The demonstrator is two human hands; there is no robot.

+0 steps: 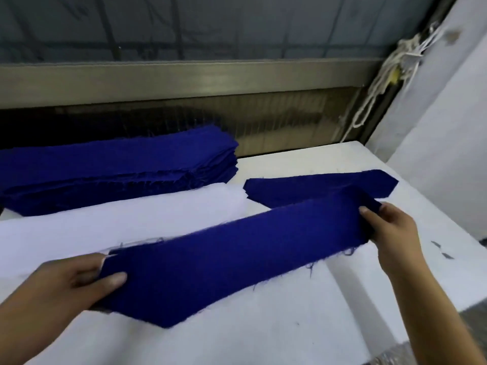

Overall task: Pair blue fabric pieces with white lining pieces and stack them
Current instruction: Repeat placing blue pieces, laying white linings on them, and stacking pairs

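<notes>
Blue fabric strip (237, 262), long with a pointed left end and frayed edges, is held slanting above the white-covered bench (290, 335), its left end toward the near edge and its right end toward the right edge. Bare cover lies open in front of it along the near edge and beyond it toward the far right corner. One tall stack of blue fabric pieces (110, 164) sits along the far edge at the left, with too many layers to count. One pile of white lining (118, 219) lies just nearer than that stack. One flat blue piece (303, 188) lies toward the right edge, partly behind the held strip; what lies beneath it cannot be told. Two hands are in view. The left hand (66, 288) grips the strip's left end, its thumb (110, 280) flat on top and its fingers curled underneath. The right hand (392, 233) pinches the right end, its thumb (369, 212) on the cloth's near face. A few dark scraps (442, 250) lie near the right edge.
</notes>
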